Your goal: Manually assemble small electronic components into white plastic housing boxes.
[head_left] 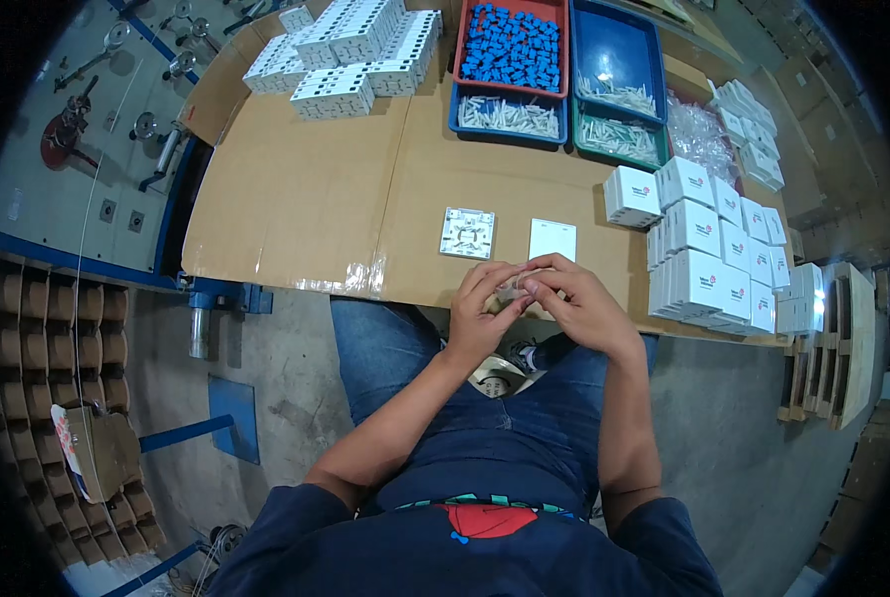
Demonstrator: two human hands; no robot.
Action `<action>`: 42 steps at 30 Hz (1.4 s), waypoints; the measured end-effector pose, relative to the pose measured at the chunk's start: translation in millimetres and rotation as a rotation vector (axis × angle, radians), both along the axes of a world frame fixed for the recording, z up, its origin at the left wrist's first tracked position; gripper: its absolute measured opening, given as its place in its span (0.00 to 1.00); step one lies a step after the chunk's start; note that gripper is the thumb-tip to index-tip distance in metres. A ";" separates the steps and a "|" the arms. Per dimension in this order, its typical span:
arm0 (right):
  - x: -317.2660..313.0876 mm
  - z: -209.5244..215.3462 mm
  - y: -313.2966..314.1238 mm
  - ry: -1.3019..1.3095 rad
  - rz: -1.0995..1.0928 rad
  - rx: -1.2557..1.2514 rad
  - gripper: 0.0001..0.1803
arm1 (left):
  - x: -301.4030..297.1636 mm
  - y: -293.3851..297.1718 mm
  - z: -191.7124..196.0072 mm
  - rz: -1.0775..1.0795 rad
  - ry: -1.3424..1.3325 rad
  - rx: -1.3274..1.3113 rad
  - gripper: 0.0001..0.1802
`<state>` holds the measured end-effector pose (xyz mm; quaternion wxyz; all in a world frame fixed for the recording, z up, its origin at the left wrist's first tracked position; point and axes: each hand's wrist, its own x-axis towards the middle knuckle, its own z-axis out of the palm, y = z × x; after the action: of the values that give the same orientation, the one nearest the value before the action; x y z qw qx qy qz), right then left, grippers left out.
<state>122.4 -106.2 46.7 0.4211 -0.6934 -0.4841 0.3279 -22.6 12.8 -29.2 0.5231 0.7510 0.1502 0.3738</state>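
Both hands' grip, left hand [482,310] and right hand [576,303], pinching small clear plastic piece [517,289] over smooth cardboard tabletop [306,189].

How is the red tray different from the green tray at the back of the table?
The red tray is packed full of small blue pieces; the green tray holds a thinner scatter of pale white sticks. The red tray sits left of the green tray and looks bigger. The red tray rests on a blue tray, while the green tray sits in front of another blue tray. Both are rectangular plastic bins on the cardboard-covered table.
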 end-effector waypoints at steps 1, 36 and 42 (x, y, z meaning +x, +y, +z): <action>-2.2 4.0 -1.0 0.042 -0.034 -0.001 0.11 | -0.7 -0.5 -2.2 0.000 -0.004 -0.007 0.24; 192.0 -104.2 282.3 -0.681 -0.274 -0.270 0.09 | 11.0 24.9 -14.0 0.037 0.074 -0.286 0.21; 196.3 -110.7 280.1 -0.703 -0.321 -0.233 0.10 | 12.1 30.2 -21.2 -0.025 0.131 -0.376 0.21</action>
<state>318.7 173.9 -64.0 0.1943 -0.8732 -0.4437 0.0537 -10.4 43.0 -50.4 0.6478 0.6646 0.2420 0.2830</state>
